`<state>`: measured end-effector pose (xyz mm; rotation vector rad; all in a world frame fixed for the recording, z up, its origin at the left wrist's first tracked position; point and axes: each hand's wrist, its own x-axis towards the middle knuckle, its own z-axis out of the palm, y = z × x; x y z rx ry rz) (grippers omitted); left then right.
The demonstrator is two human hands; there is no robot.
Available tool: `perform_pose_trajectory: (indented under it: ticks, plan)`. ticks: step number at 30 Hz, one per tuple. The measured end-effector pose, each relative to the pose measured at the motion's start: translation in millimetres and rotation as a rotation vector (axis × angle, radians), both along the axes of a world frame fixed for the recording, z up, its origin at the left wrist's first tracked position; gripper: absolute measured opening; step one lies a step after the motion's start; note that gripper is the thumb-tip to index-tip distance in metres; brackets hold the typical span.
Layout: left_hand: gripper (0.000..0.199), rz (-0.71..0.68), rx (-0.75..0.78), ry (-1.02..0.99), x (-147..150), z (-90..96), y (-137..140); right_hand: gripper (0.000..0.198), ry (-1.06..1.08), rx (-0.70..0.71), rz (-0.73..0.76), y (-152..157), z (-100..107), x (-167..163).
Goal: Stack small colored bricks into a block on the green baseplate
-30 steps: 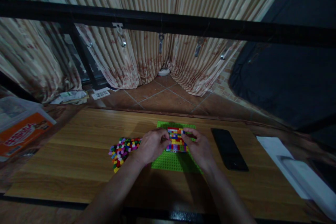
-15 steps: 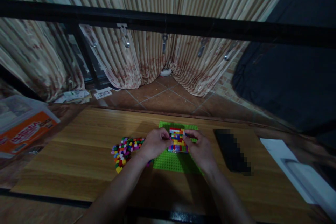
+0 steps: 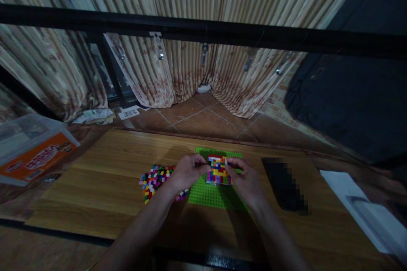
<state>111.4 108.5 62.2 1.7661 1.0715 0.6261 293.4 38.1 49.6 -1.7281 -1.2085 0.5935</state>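
A small block of multicoloured toy bricks (image 3: 218, 172) stands in rows on a green studded baseplate (image 3: 203, 197). My left hand (image 3: 187, 172) is at the block's left edge, thumb and fingers pinched together; whatever sits between the tips is too small to make out. At the block's upper right edge, the thumb and index finger of my right hand (image 3: 247, 180) close on its side. Partly behind my left wrist and forearm spreads a heap of loose toy bricks (image 3: 155, 178) in many colours.
Everything rests on a wooden table (image 3: 95, 178). A black flat object (image 3: 276, 182), partly pixelated, lies to the right, with white papers (image 3: 343, 190) at that end. A clear box with an orange label (image 3: 41, 156) is at the left. A dark metal bar (image 3: 190, 27) crosses before the curtains.
The whole view has shifted slightly, so things appear a little farther right. My right thumb has drawn back from over the brick block to its edge. Both hands stay beside it.
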Motion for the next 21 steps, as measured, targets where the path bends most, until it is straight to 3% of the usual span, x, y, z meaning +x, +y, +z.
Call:
perform_pose_trajectory:
  ticks: [6, 11, 15, 21]
  plan:
    - [0.021, 0.085, 0.168, 0.226, -38, 6.7, 22, 0.028, 0.09, -0.007, -0.072, 1, 4, 2]
    - [0.026, 0.06, 0.212, 0.486, -59, 13.6, 27, 0.014, 0.268, 0.193, -0.203, 2, 6, 4]
    - [0.027, -0.007, 0.226, 0.586, -60, 10.5, 23, 0.012, 0.398, 0.253, -0.264, 3, 9, 3]
    - [0.022, -0.031, 0.277, 0.651, -50, 5.7, 12, 0.027, 0.478, 0.19, -0.231, 4, 6, -1]
